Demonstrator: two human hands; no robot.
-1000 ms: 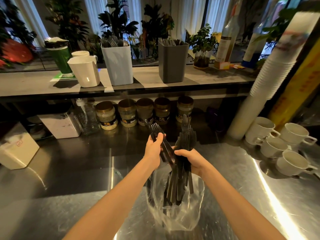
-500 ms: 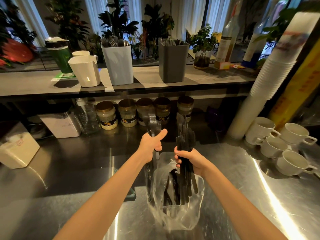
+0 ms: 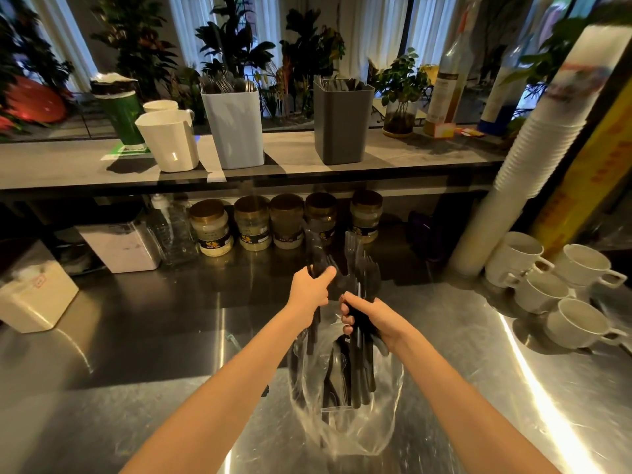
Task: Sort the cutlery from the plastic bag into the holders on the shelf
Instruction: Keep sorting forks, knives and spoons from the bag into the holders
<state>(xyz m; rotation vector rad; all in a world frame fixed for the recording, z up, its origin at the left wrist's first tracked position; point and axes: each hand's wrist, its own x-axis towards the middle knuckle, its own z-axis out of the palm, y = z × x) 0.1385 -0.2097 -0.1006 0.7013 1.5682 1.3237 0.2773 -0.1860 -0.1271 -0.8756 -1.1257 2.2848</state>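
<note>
My left hand (image 3: 309, 290) clenches perhaps 2 black pieces (image 3: 316, 254); my right hand (image 3: 372, 316) grasps the cutlery bundle (image 3: 355, 371) standing in the plastic bag (image 3: 383, 419), near centre. Light, stiff, slippery: I'd grip mid-handle

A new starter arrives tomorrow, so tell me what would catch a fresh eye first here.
In the centre, the left hand and right hand each grip black cutlery above a clear plastic bag on the steel counter. Behind them on the shelf stand a pale blue holder and a dark grey holder, both with utensils showing at the top. White cups cluster at the right.
</note>
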